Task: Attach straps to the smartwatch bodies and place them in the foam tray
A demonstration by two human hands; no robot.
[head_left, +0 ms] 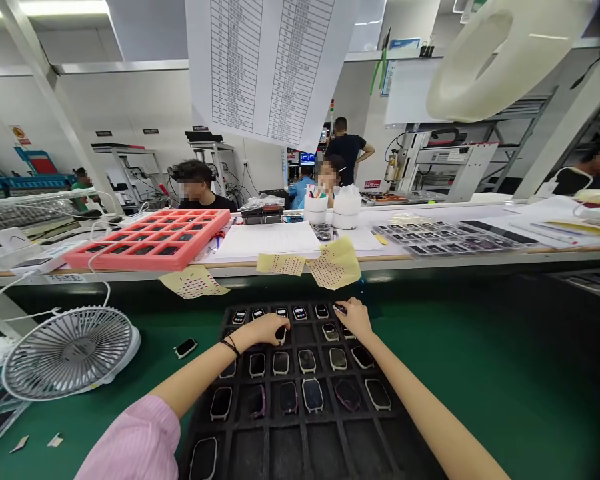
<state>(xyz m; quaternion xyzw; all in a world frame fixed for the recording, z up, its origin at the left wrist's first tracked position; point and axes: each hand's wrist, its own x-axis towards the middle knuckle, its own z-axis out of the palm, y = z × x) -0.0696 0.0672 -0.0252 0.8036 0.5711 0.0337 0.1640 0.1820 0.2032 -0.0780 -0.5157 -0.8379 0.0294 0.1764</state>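
Observation:
A black foam tray (285, 440) divided into compartments holds several smartwatches; some in the back row have lit screens. My left hand (267, 329) reaches over the second row from the back, fingers closed round a watch (281, 335). At the back right corner, my right hand (355, 319) has its thumb and fingers on another watch (340, 309), pinching it. The compartment just right of my left hand has no watch in it. Most front-row compartments are bare, with one watch (203, 459) at the left end.
A white fan (70, 353) stands left on the green mat (155, 380), near a loose watch (185, 347). The shelf behind carries a pink foam tray (200, 247), papers and a clear tray (415, 250). Several people are beyond it. A paper sheet (267, 100) hangs overhead.

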